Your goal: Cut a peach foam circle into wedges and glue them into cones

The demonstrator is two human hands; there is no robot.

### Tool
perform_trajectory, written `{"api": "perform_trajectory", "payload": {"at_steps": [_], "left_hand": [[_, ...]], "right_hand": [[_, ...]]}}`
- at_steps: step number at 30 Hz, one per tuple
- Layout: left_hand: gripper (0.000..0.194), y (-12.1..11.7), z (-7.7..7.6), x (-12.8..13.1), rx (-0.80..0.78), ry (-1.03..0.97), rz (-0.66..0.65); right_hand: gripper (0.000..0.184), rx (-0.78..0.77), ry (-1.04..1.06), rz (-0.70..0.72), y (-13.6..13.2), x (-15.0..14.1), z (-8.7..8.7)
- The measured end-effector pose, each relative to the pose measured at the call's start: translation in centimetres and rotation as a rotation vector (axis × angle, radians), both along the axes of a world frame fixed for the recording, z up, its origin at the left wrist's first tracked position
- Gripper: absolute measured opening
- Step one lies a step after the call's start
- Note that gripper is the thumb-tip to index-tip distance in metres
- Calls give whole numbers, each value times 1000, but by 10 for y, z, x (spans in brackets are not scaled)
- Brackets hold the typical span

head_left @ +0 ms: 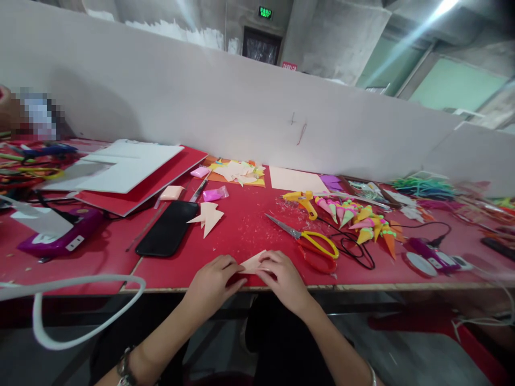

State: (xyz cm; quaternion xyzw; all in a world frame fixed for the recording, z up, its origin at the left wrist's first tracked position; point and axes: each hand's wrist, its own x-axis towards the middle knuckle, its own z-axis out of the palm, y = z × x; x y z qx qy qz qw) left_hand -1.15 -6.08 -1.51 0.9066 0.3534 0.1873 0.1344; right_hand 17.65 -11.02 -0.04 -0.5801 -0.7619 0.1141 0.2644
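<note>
Near the front edge of the red table, a small pale peach piece of paper [252,263] lies between my two hands. My left hand [216,279] has its fingers closed on the paper's left end. On the right end, my right hand [280,276] pinches the paper between thumb and fingers. Beyond my hands rest several pale peach paper triangles [208,217] in a loose pile. Just to the right lie scissors [308,241] with yellow and red handles, their blades pointing away to the left.
A black phone [168,229] lies left of the triangles. Further right are a yellow glue gun [301,199] with a black cord and several small decorated cones [364,222]. Purple power strips [64,236] stand at both sides. White boards [124,166] lie at the back left. A white cable [88,340] loops off the front edge.
</note>
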Motion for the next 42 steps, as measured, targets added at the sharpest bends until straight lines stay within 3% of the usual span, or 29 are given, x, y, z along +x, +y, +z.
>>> {"api": "perform_trajectory", "payload": {"at_steps": [5,10,25,28,33,35,40,42], "left_hand": [[20,7,2,-1,1,18,58],[21,10,4,1,17,19,96],[20,13,6,-3,30,93,196],[15,21,8,-5,13,98,86],[32,46,14,-6,59,108,-405],[39,54,17,-5,58,123,-537],[39,64,19,-5,9,118,-611],[36,67,20,-5,-21,122,-610]], "right_hand": [[12,-2,43,-58,3,-2,-1],[21,6,109,-109,9,1,-5],[20,90,73,-149,16,5,-19],[17,84,59,-144,16,5,-19],[13,72,55,-127,16,4,-19],[13,75,50,-133,16,4,-18],[3,56,51,-134,14,5,-16],[11,56,81,-129,12,6,-17]]}}
